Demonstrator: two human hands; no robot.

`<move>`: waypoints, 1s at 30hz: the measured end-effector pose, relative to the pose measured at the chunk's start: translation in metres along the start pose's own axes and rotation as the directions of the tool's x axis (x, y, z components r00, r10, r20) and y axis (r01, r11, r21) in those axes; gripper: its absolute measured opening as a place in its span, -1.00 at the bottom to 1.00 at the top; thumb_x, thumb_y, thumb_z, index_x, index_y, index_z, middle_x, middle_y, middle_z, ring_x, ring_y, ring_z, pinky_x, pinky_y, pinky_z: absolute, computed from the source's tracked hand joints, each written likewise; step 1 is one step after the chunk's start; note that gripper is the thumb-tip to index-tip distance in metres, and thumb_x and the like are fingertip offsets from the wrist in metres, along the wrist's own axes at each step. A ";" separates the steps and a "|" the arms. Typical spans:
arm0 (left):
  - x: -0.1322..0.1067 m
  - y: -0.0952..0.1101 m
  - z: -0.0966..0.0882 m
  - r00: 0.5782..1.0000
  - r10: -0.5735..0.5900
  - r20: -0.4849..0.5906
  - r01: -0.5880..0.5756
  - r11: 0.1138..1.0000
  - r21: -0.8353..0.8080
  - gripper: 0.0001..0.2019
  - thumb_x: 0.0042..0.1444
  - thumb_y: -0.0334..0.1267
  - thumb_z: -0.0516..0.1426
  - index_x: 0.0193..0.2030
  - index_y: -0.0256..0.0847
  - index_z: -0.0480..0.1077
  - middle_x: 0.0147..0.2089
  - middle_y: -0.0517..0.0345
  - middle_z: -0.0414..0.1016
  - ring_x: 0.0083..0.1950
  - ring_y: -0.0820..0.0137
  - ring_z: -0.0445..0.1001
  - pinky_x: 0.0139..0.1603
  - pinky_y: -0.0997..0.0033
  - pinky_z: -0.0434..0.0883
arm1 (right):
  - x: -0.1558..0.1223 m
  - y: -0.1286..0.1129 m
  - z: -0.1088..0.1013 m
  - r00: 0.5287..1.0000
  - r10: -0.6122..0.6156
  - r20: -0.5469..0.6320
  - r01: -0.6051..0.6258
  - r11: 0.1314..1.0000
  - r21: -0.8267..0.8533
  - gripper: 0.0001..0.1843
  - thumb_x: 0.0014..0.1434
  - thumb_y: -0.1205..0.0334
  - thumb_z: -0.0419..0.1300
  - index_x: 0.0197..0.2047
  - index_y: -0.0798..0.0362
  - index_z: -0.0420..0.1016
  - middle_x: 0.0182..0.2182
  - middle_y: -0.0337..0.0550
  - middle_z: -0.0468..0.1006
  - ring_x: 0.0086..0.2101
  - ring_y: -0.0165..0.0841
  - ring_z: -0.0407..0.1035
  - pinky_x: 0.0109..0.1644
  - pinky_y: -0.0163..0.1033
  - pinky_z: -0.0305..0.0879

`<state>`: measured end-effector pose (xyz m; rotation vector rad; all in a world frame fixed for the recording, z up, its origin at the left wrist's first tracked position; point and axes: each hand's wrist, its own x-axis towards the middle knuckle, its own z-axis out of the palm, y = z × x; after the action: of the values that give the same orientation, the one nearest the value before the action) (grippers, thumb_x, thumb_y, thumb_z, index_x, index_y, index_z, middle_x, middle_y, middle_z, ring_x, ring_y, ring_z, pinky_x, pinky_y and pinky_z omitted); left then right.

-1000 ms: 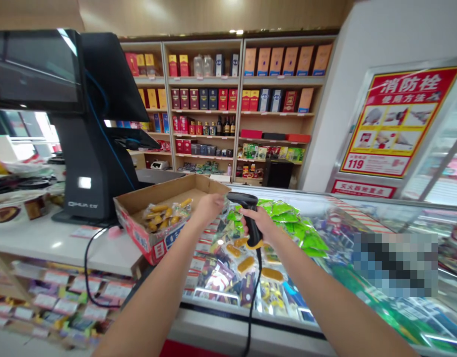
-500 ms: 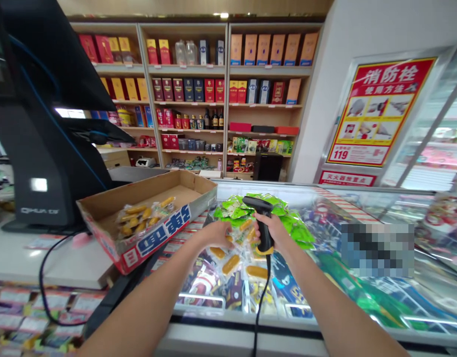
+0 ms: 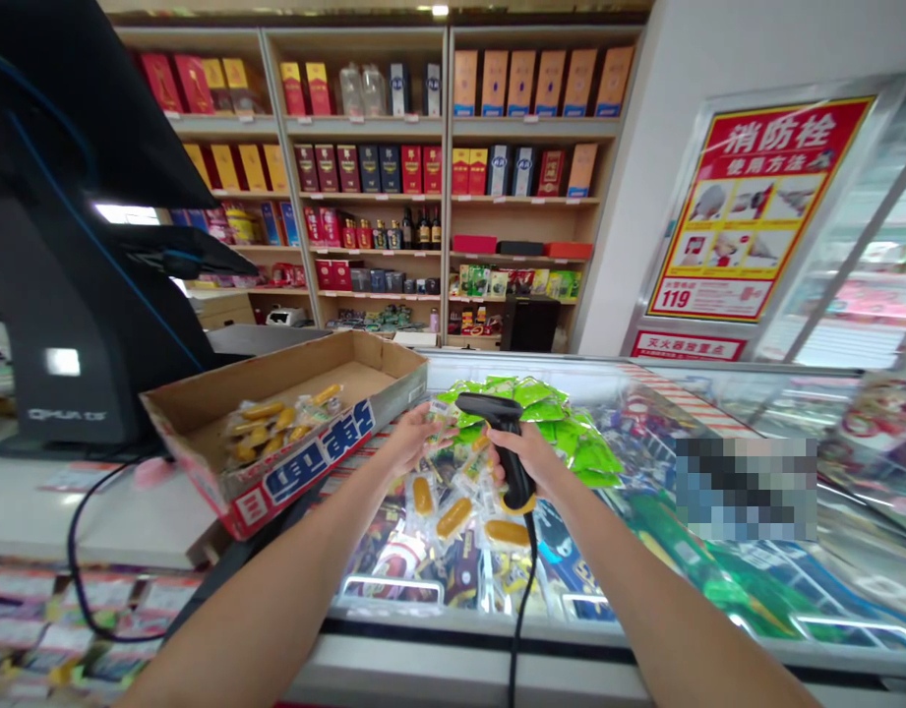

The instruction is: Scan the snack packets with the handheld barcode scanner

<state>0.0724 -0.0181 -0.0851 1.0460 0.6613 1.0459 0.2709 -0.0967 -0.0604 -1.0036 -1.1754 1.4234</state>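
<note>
My right hand (image 3: 522, 454) is wrapped around the handle of a black barcode scanner (image 3: 513, 470), whose head points left. Its cord runs down over the front of the glass-topped counter. My left hand (image 3: 414, 439) pinches a clear-wrapped sausage (image 3: 441, 425) just left of the scanner's head; the wrapper shows, the sausage itself is mostly hidden. Below both hands, several yellow-brown wrapped sausages (image 3: 453, 517) lie loose on the glass. Green snack packets (image 3: 571, 433) are piled behind and to the right of the scanner.
An open cardboard box (image 3: 379, 393) with more wrapped sausages stands to the left. Beside it rises a black checkout terminal (image 3: 90, 295). The glass counter (image 3: 607, 590) has goods visible beneath it. Shelves (image 3: 379, 128) of boxed bottles line the back wall.
My left hand has lifted from the loose sausages, moving up and left, and now holds a wrapped one beside the scanner. The scanner has shifted slightly left.
</note>
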 end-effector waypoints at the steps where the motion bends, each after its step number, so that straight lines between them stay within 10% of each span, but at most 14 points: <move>1: 0.000 -0.002 0.000 1.000 0.029 0.006 -0.029 1.000 0.009 -0.53 -0.25 -0.37 0.39 -0.15 -0.21 0.36 -0.19 0.04 0.58 -0.14 0.20 0.59 -0.01 0.11 0.46 | 0.000 0.000 0.000 1.000 -0.001 0.005 0.001 1.000 -0.011 -0.68 -0.07 0.05 0.33 -0.35 0.10 0.42 -0.69 -0.30 0.42 -0.72 -0.43 0.27 -0.67 -0.30 0.29; 30: 0.000 -0.007 0.007 0.990 0.142 0.004 -0.141 0.982 0.127 -0.46 -0.31 -0.17 0.41 -0.15 -0.20 0.35 -0.22 0.13 0.55 -0.19 0.28 0.58 -0.04 0.19 0.46 | -0.002 0.001 0.007 0.999 0.050 0.017 -0.049 0.998 -0.039 -0.71 -0.09 0.07 0.32 -0.42 0.10 0.39 -0.70 -0.31 0.41 -0.74 -0.45 0.27 -0.70 -0.33 0.26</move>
<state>0.0806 -0.0215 -0.0886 1.2151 0.6720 1.1417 0.2645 -0.1000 -0.0597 -1.0557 -1.2023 1.4558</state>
